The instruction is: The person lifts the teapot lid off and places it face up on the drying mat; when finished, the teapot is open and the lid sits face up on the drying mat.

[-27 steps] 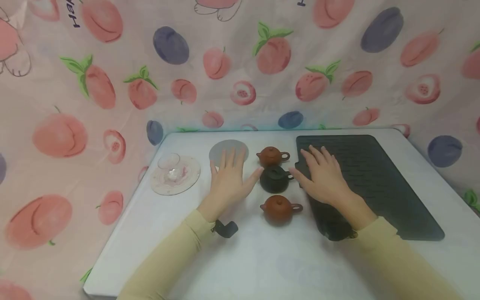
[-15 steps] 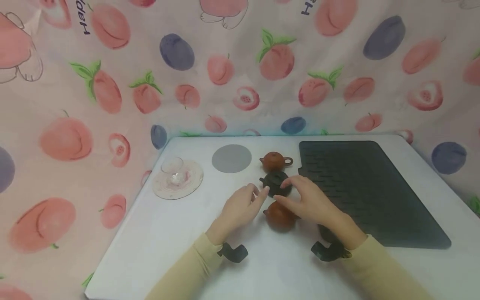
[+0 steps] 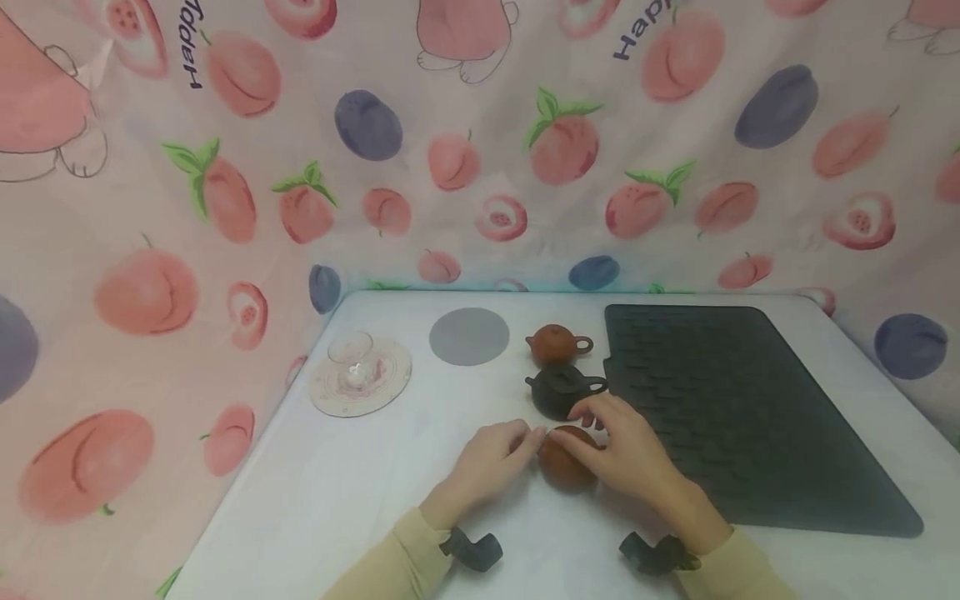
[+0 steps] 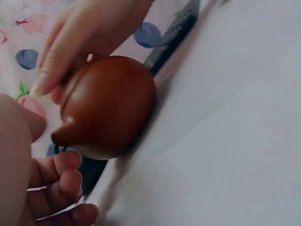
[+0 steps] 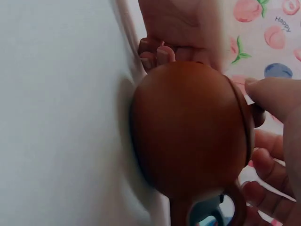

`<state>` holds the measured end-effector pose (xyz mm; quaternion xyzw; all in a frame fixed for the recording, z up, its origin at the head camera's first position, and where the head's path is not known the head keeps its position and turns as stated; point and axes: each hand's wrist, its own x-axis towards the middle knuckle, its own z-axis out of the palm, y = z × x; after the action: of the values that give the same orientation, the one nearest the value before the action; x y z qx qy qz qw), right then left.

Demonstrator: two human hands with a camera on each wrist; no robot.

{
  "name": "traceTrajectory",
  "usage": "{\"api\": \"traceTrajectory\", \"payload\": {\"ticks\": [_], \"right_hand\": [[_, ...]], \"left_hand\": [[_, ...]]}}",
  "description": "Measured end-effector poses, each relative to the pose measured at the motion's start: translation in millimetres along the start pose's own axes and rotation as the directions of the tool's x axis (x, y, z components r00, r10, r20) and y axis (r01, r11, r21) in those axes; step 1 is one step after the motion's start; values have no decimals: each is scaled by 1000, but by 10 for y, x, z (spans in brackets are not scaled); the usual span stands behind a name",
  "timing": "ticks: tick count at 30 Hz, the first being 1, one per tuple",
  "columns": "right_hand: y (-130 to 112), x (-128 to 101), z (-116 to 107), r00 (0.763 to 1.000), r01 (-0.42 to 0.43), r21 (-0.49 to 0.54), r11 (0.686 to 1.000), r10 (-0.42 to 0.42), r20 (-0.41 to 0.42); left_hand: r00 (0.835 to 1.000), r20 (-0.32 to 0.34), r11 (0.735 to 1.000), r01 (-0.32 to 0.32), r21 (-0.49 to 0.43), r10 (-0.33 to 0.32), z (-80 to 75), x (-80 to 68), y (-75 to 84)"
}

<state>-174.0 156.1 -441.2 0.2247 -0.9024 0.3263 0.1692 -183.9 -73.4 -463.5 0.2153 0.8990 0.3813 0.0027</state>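
A brown clay teapot [image 3: 567, 468] stands nearest me on the white table, its spout to the left and its round handle to the right. My right hand [image 3: 633, 446] hovers over its lid, thumb and fingers apart around the knob in the right wrist view; whether they touch it I cannot tell. Beside the spout [image 4: 63, 136] is my left hand [image 3: 491, 458], its fingers loosely bent and holding nothing. Just behind stands a black teapot [image 3: 557, 392], and behind that a smaller brown teapot [image 3: 553, 344].
A large dark ribbed tray [image 3: 720, 408] lies on the right. At the back lies a grey round mat [image 3: 469, 337]. On the left, a clear glass vessel [image 3: 352, 358] sits on a pale round coaster [image 3: 393, 383]. A fruit-print cloth [image 3: 420, 208] hangs behind the table.
Both hands, spread flat in the air at first, have come together and moved down toward the nearest brown teapot. The head view has tilted upward. The teapots keep their places.
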Motion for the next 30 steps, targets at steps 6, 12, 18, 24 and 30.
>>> {"api": "traceTrajectory", "payload": {"ticks": [6, 12, 18, 24, 30], "right_hand": [[-10, -12, 2, 995, 88, 50, 995, -86, -41], [-15, -28, -53, 1000, 26, 64, 998, -25, -6], [37, -64, -49, 999, 40, 113, 993, -36, -30], [52, -68, -62, 1000, 24, 142, 990, -21, -19], [1, 11, -138, 997, -9, 59, 998, 5, 73]], "left_hand": [[1000, 3, 999, -26, 17, 26, -34, -10, 52], [999, 12, 999, -31, -13, 31, -45, -2, 62], [998, 37, 998, -53, -36, 54, -2, -16, 27], [997, 67, 998, -36, -41, 39, -3, -7, 28], [994, 100, 998, -46, -38, 49, -18, 2, 14]]}}
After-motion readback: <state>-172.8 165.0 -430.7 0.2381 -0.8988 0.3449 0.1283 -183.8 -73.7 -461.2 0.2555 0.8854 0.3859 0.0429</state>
